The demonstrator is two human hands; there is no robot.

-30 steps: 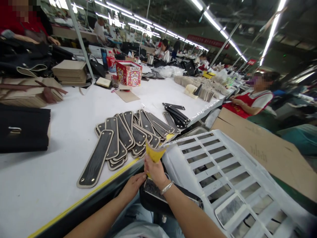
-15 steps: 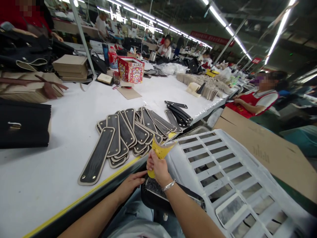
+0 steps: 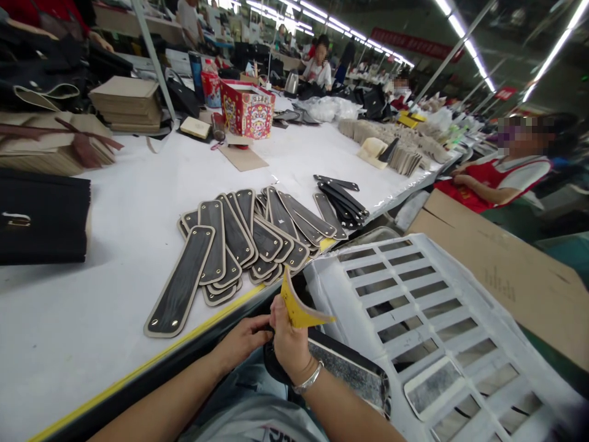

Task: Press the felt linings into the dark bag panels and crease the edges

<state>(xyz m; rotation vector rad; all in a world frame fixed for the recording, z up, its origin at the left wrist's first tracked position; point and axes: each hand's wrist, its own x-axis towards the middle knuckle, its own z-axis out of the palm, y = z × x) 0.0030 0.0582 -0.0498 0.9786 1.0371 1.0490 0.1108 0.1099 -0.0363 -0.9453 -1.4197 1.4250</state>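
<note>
No legible text, tiny characters on patterned red box, blurred red banner, faint print on cardboard

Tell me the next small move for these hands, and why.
Perhaps bring the left hand up to steady the yellow piece: only the right hand appears to grip it, its flared upper end stands free, and the left hand is close.

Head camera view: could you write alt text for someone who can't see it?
A person's right-hand grip holds a curved yellow piece, with the left-hand grip close by. Pale-edged dark strips lie overlapping on a white table ahead; a white slatted frame is at the right.
</note>
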